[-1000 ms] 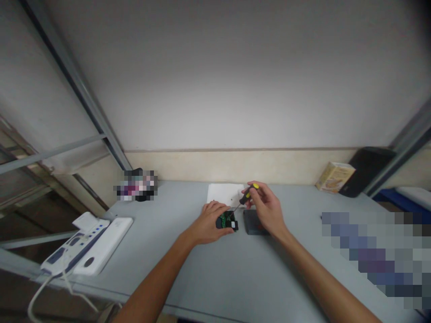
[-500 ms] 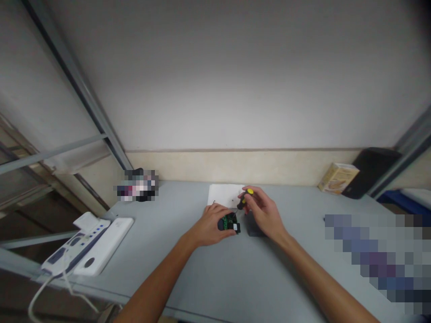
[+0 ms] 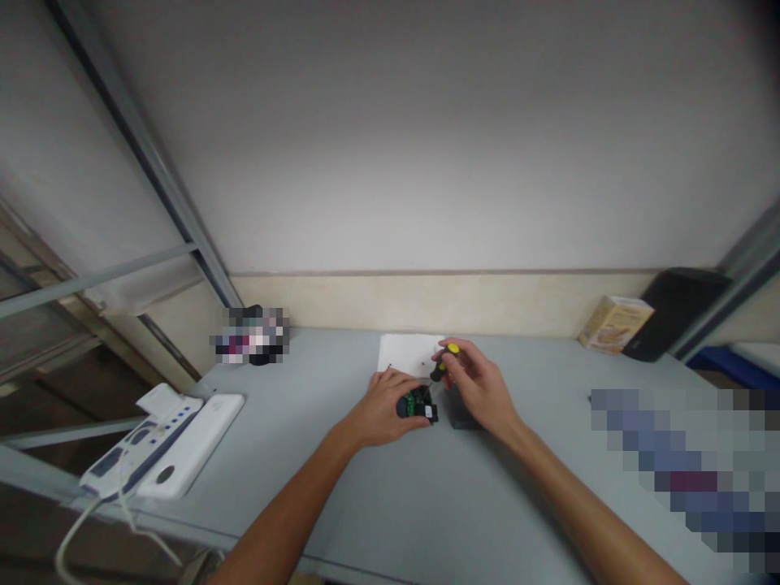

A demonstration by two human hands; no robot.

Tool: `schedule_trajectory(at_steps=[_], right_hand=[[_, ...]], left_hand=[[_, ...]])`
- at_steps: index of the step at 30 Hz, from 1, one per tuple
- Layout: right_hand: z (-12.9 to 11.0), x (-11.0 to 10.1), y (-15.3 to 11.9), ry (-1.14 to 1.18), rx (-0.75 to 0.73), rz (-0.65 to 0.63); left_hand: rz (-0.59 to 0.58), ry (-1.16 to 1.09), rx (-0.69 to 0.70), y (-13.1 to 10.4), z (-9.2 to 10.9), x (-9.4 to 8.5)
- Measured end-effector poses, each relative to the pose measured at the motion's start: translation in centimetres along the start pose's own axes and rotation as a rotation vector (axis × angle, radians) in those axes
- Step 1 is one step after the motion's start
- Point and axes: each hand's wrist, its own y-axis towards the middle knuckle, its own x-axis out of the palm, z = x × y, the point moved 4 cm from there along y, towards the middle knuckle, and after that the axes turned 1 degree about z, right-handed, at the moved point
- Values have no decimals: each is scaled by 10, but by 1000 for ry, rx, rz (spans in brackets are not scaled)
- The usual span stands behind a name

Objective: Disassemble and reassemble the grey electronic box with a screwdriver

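My left hand (image 3: 390, 408) is closed around a small black device with a green circuit board (image 3: 419, 404), its fingers along the upper side and the thumb below. Between the fingers of my right hand (image 3: 475, 378) is a black and yellow screwdriver (image 3: 444, 361), tilted, its tip down at the board's upper right part. A dark flat piece (image 3: 461, 413) lies on the desk partly under my right hand. Behind both hands rests a white sheet of paper (image 3: 402, 351) with tiny dark specks on it.
A power strip (image 3: 140, 445) with cables and a white flat device (image 3: 188, 447) lie at the desk's left edge. At the back right a yellow box (image 3: 615, 323) leans by a black object (image 3: 676, 313). Blurred-out items sit at back left and far right.
The whole view has shifted very slightly. Both hands keep their hold, and the screwdriver stays at the board with little visible movement.
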Motion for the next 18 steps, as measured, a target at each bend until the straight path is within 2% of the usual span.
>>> schedule_trajectory(at_steps=[10,13,18], right_hand=[[-12,11,7,-49,-29,-106],[-16,19,14,78,-26,-99],[-8,36,21,303,98,-84]], left_hand=[[20,-16,2,-1,-1,1],[26,-31,6,0,1,0],[23,-26,-16,0,1,2]])
